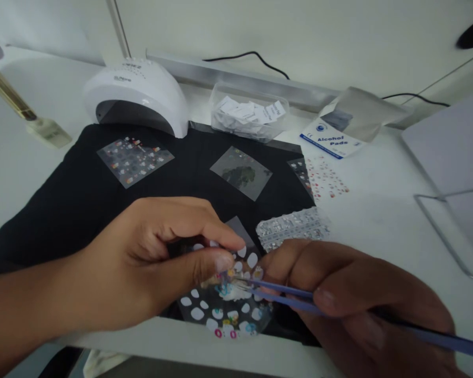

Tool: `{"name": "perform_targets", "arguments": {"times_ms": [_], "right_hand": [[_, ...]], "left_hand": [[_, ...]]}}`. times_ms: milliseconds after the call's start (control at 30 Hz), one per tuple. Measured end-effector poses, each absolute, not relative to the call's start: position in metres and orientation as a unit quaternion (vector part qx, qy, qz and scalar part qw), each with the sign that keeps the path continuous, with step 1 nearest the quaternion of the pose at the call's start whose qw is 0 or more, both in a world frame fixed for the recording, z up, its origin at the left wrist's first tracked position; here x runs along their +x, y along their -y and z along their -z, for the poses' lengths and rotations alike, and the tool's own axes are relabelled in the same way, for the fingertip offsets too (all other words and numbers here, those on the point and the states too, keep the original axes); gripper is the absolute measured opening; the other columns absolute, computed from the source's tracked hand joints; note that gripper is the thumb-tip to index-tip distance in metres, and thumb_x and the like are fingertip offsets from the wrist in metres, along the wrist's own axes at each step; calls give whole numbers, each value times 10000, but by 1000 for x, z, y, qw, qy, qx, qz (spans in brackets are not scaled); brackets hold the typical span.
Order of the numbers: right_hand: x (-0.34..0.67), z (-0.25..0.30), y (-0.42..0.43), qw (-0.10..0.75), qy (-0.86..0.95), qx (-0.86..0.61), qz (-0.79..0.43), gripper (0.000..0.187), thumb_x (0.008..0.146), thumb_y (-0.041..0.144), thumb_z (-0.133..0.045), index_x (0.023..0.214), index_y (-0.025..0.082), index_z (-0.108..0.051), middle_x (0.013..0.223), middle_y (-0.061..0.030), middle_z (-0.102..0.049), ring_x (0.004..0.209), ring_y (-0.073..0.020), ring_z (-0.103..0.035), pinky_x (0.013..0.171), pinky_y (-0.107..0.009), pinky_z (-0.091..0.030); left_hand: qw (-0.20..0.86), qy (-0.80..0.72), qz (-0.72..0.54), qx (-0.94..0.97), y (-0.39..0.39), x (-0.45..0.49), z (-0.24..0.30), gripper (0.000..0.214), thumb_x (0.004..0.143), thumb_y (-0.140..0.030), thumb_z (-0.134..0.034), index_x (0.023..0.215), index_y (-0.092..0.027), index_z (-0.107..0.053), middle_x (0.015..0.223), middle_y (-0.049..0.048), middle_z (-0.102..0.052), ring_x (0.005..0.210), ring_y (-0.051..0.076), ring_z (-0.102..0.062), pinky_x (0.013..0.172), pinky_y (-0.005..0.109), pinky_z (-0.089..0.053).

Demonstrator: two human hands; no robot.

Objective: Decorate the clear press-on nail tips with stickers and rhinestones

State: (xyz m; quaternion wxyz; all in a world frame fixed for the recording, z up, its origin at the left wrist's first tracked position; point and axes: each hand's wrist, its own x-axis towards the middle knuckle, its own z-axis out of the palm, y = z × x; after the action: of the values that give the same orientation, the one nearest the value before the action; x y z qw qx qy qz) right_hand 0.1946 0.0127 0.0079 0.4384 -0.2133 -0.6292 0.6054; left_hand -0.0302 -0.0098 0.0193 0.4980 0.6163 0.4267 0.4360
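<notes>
My left hand [161, 262] is closed, thumb and index finger pinched on a clear sticker sheet [197, 313] with white rounded patches and small coloured designs. My right hand [362, 299] grips purple tweezers [284, 294]. Their two tips point left, slightly apart, and meet the sheet just below my left thumb. Whether a sticker sits between the tips is too small to make out. Behind my right fingers lies a silvery patterned sheet [291, 228]. The sheet I hold is over the front edge of a black mat [189, 178].
A white nail lamp [142, 94] stands at the back left. Beside it are a clear tub [248, 126] of small packets and an alcohol pads box [331, 134]. More sticker sheets [134, 163] lie on the mat. A flat brush [47, 131] is at far left, a wire stand [449, 241] at right.
</notes>
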Motion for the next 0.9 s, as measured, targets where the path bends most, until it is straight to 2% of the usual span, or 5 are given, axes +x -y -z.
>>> {"name": "perform_targets", "arguments": {"times_ms": [167, 300, 633, 900], "right_hand": [[195, -6, -12, 441, 660, -212, -570, 199, 942, 232, -585, 1003, 244, -774, 656, -33, -606, 667, -217, -662, 572, -363, -564], [197, -4, -12, 424, 668, -202, -578, 228, 964, 244, -556, 1049, 290, -762, 675, -22, -584, 659, -190, -625, 570, -339, -543], [200, -4, -12, 414, 676, -192, -578, 258, 983, 258, -508, 1088, 321, -736, 735, -43, -603, 701, -216, -647, 663, -414, -616], [195, -8, -14, 426, 693, -183, -552, 221, 984, 333, -537, 1001, 285, -752, 668, -37, -594, 650, -207, -649, 617, -383, -630]], "left_hand": [[504, -429, -436, 610, 11, -30, -19, 80, 851, -139, -699, 856, -182, -766, 740, -28, -705, 635, 70, -653, 547, 124, -496], [504, -441, -436, 601, 11, -30, -20, 90, 851, -142, -690, 867, -176, -772, 747, -20, -710, 636, 74, -649, 549, 128, -494], [536, -439, -455, 559, 8, -28, -18, 83, 821, -122, -706, 848, -160, -775, 695, -30, -678, 589, 55, -599, 509, 105, -460], [550, -438, -466, 537, 8, -27, -18, 96, 818, -107, -707, 834, -161, -784, 710, -20, -689, 578, 55, -612, 495, 101, -470]]}}
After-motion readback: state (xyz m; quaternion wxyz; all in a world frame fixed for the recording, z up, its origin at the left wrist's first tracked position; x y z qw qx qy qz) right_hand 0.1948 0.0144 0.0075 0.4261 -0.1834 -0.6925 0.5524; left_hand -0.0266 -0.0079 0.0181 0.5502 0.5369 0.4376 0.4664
